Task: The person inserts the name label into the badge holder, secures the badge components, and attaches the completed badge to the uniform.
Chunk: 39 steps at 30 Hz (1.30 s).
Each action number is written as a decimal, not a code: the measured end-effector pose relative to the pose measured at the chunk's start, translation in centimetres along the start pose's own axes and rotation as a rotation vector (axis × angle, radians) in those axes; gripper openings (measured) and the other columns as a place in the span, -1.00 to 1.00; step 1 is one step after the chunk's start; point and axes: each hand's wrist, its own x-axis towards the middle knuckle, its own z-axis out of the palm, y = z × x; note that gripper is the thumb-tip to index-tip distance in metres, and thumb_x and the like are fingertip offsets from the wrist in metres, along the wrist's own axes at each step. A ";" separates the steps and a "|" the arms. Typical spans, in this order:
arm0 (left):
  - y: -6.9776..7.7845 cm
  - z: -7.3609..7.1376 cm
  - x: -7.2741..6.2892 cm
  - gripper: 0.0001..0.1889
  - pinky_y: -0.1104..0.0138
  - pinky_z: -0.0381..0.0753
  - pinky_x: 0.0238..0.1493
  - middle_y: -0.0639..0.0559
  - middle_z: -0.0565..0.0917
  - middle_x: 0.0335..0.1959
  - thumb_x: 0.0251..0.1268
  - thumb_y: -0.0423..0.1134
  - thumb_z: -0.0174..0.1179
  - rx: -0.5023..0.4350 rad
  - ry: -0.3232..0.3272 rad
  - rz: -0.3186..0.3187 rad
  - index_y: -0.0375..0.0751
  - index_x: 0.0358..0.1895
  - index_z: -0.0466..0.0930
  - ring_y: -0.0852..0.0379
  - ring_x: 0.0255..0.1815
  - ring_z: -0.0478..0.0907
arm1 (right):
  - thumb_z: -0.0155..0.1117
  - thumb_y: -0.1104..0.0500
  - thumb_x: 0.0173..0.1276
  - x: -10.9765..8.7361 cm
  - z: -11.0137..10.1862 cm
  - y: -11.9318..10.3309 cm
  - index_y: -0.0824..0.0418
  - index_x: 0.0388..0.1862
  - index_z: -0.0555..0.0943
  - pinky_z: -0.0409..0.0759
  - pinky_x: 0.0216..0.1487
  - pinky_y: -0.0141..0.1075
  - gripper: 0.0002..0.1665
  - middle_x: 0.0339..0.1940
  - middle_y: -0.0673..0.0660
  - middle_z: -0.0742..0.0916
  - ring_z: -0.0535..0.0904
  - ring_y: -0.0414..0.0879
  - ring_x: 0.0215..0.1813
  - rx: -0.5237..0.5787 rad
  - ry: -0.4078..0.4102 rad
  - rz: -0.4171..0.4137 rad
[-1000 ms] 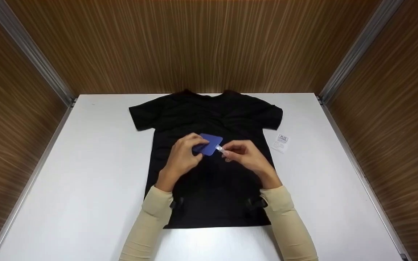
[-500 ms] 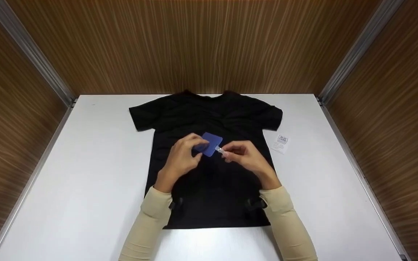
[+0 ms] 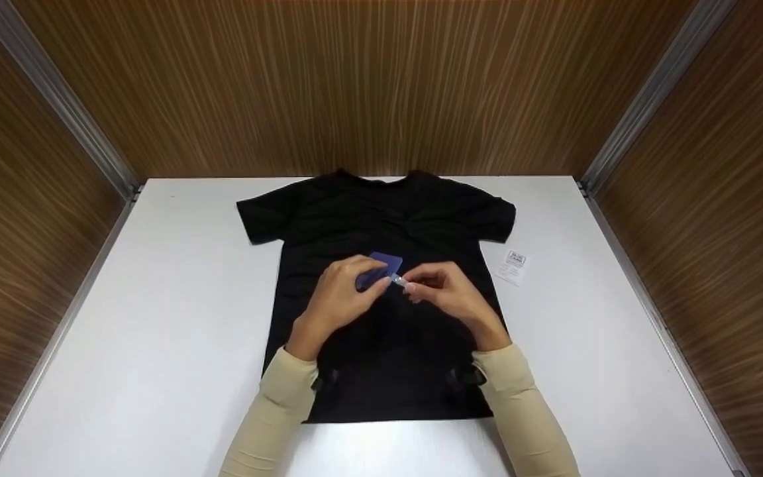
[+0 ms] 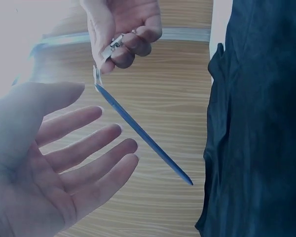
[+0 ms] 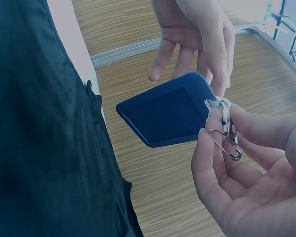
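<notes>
A blue badge holder (image 5: 163, 116) hangs in the air above a black T-shirt (image 3: 395, 371) and tilts away from my right hand (image 3: 454, 291). That hand pinches the metal badge clip (image 5: 228, 123) at the holder's end between thumb and fingers. From the clip dangles a small safety pin (image 5: 234, 157), partly across the fingertips. My left hand (image 3: 342, 295) is beside the holder, its fingers spread and loosely bent; its thumb tip is close to the clear strap (image 4: 97, 76). Whether the thumb touches the strap I cannot tell.
The T-shirt lies spread on a white table (image 3: 176, 318), its collar towards the back. A white printed card (image 3: 511, 267) rests just right of the shirt. Wood-grain panels (image 3: 368, 86) stand at the back and both sides.
My left hand has moved slightly right, bringing its thumb close to the strap. The badge holder has tilted and shows less of its face. My right hand keeps pinching the clip.
</notes>
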 end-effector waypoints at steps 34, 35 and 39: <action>0.1 1.0 0.1 -0.62 0.08 0.74 -0.02 -0.15 0.82 -0.08 0.32 -0.03 0.41 0.066 0.015 -0.001 -0.28 -0.01 0.79 -0.11 -0.09 0.78 | 0.28 0.40 0.44 0.3 0.4 0.3 0.55 -0.09 0.70 0.72 -0.22 -0.37 -0.81 -0.26 0.51 0.74 0.71 -0.19 -0.33 -0.028 -0.027 -0.043; 0.1 1.0 0.1 -0.62 0.08 0.74 -0.01 -0.15 0.83 -0.08 0.32 -0.03 0.40 0.072 0.017 -0.001 -0.28 -0.01 0.79 -0.10 -0.08 0.78 | 0.28 0.39 0.44 0.3 0.4 0.3 0.54 -0.09 0.70 0.73 -0.22 -0.37 -0.81 -0.25 0.51 0.74 0.72 -0.17 -0.32 -0.026 -0.028 -0.041; 0.1 1.2 0.0 -0.62 0.09 0.74 0.02 -0.15 0.83 -0.07 0.33 -0.03 0.40 0.085 0.014 -0.006 -0.28 -0.01 0.80 -0.08 -0.05 0.78 | 0.28 0.40 0.44 0.2 0.4 0.5 0.55 -0.08 0.70 0.73 -0.22 -0.36 -0.80 -0.24 0.53 0.74 0.73 -0.12 -0.32 -0.021 -0.031 -0.033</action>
